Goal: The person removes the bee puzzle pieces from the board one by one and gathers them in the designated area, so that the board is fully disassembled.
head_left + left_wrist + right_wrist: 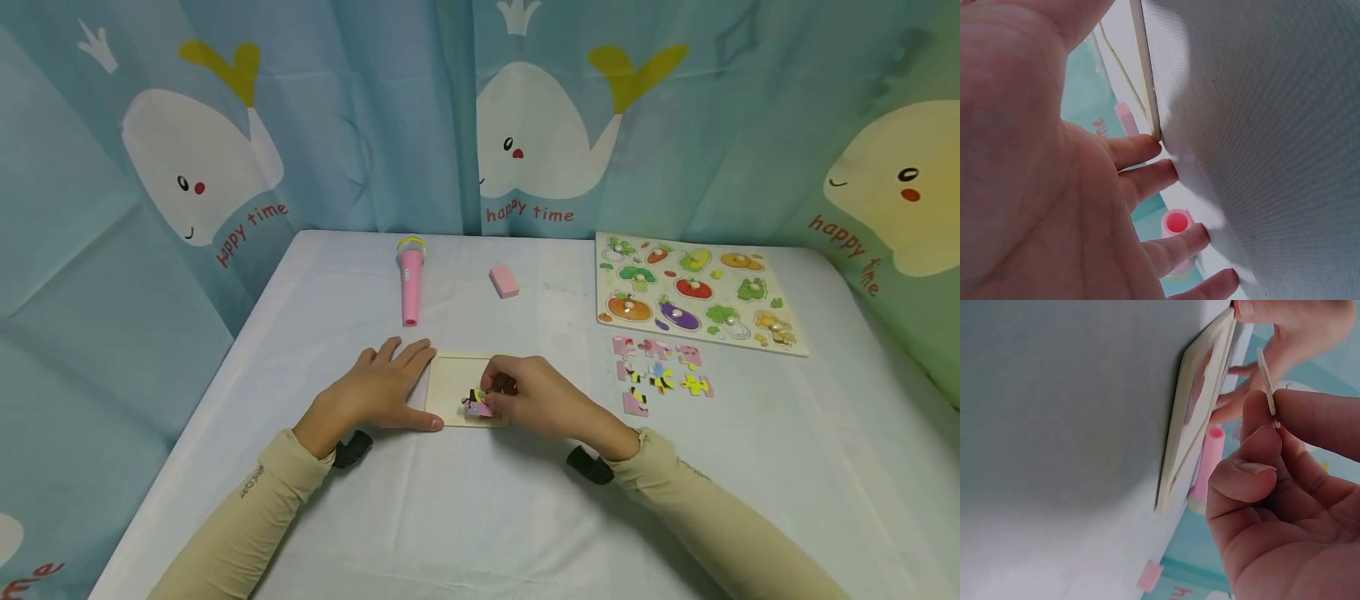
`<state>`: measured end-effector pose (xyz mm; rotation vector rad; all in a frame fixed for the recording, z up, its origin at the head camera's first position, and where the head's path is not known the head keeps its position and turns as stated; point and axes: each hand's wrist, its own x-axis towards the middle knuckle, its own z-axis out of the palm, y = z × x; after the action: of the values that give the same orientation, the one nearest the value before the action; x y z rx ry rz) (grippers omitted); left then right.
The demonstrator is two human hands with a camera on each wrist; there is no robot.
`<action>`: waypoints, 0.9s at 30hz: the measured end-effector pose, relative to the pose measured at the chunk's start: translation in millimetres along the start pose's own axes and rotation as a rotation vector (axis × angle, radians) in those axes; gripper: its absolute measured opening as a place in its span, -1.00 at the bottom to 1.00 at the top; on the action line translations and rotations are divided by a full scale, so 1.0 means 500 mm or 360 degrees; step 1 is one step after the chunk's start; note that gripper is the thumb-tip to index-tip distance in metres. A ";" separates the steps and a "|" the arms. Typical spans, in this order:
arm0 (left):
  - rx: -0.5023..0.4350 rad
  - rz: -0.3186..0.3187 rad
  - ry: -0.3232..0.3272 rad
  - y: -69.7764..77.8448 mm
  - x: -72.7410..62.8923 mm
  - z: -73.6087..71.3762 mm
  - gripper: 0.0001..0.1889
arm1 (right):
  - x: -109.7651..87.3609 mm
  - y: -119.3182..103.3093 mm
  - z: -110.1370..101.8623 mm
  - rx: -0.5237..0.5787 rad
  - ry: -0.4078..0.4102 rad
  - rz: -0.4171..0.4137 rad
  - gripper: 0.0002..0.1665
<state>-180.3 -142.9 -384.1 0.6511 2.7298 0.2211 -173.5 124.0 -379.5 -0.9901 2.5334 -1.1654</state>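
Note:
A shallow wooden puzzle tray [453, 379] with a raised rim lies flat on the white table. My left hand [375, 387] rests at its left side, fingers spread, with thumb and index finger touching the edge. Over the right part of the tray, my right hand [540, 396] pinches a thin jigsaw piece [1266, 378] between thumb and index finger. In the right wrist view that piece is edge-on and clear of the tray. A pinkish patch [1197, 390] shows inside the tray; I cannot tell whether it is another piece or a reflection.
Several loose jigsaw pieces [662, 379] lie to the right. Behind them is a vegetable peg board [652, 275]. A pink toy microphone [410, 287] and a small pink block [504, 282] lie beyond the tray. A whale-print curtain [420, 125] hangs along the table's far edge.

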 end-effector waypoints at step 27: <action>-0.0014 0.0010 -0.0006 -0.002 -0.002 0.000 0.17 | -0.086 0.051 -0.083 -0.0028 0.0222 0.0264 -0.89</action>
<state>-179.7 -144.4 -384.1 0.6569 2.7218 0.2328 -170.8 188.6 -374.8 -0.7084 2.6775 -1.2041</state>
